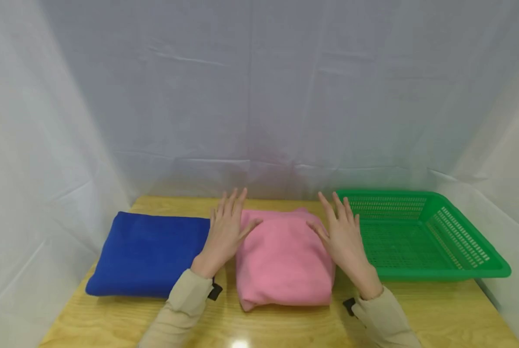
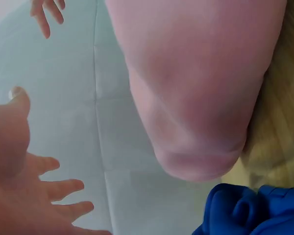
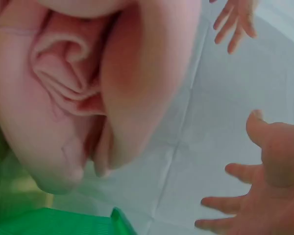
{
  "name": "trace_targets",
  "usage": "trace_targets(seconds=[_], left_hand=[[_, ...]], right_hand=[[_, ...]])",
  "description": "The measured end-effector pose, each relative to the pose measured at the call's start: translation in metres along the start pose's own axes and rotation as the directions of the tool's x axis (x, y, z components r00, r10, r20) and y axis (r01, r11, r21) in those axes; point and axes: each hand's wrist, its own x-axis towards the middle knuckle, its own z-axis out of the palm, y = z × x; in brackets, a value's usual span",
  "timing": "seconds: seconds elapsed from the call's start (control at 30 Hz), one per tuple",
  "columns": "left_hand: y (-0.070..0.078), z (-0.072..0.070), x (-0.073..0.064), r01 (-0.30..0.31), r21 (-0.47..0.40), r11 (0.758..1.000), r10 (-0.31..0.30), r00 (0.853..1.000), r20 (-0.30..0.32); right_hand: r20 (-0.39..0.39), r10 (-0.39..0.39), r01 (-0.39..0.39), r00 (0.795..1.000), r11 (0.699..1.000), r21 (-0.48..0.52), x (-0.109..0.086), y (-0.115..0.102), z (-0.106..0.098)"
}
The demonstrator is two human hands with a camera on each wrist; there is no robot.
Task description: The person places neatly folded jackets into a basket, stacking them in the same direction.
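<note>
A bundle of folded pink cloth (image 1: 285, 263) lies in the middle of the wooden table, its top smooth and rounded. Over its left edge is my left hand (image 1: 226, 232), fingers straight and spread. My right hand (image 1: 345, 239) is held the same way over its right edge, between the bundle and a green basket. Both palms are bare. In the right wrist view the side of the pink cloth (image 3: 68, 63) shows rolled inner folds. The left wrist view has its opposite, rounded side (image 2: 196, 98).
Left of the pink bundle lies a folded blue cloth (image 1: 151, 256), partly behind my left hand. The green plastic basket (image 1: 438, 274), with slotted walls, stands at the right and slightly overhangs the table's right edge. White sheets (image 1: 259, 96) hang behind and on both sides.
</note>
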Motion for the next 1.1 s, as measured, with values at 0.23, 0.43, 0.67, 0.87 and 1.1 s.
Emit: trace_targets(seconds=[0.23,0.43,0.67,0.87,1.1], left_hand=[[-0.001,0.01,-0.007,0.049,-0.161,0.986,-0.055,0.998,-0.033],[-0.001,0.027,-0.019,0.113,-0.215,0.97,-0.114,0.993,0.007],[-0.002,0.045,-0.036,0.11,-0.191,0.975,-0.099,0.993,0.066],[-0.003,0.052,-0.043,0.161,-0.197,0.967,-0.141,0.984,0.11],[-0.006,0.053,-0.05,0.272,-0.223,0.936,-0.229,0.952,0.202]], right_hand=[[-0.058,-0.107,0.113,0.993,0.987,0.114,-0.008,0.006,0.019],[-0.015,-0.143,0.143,0.99,0.977,0.157,-0.02,0.013,0.037],[0.07,-0.066,0.05,0.995,0.978,0.201,-0.03,0.023,0.05],[0.195,0.051,-0.1,0.98,0.962,0.255,-0.035,0.032,0.052],[0.34,0.166,-0.28,0.926,0.905,0.32,-0.039,0.042,0.06]])
